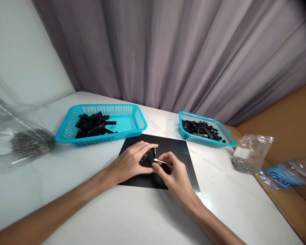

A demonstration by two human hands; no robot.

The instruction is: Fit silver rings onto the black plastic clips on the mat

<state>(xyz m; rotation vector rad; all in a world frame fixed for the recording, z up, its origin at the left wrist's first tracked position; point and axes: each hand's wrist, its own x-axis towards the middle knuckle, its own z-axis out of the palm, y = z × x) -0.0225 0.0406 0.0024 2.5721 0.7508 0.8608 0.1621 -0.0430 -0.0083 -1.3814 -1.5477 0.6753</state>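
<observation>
My left hand [134, 160] grips a small black part [154, 153] between thumb and fingers, above a black mat [177, 149]. On the other side of the part, my right hand [174, 168] pinches a thin metal rod with a whitish end [162, 161], which touches or nearly touches the part. Small shiny pieces [144, 158] lie on the mat, partly hidden behind my left hand.
A blue basket [127, 136] of black parts stands behind left, another blue basket [201, 141] of black pieces behind right. Plastic bags of small metal pieces lie far left [32, 143] and right [244, 165]. A bottle [285, 175] lies at the right edge.
</observation>
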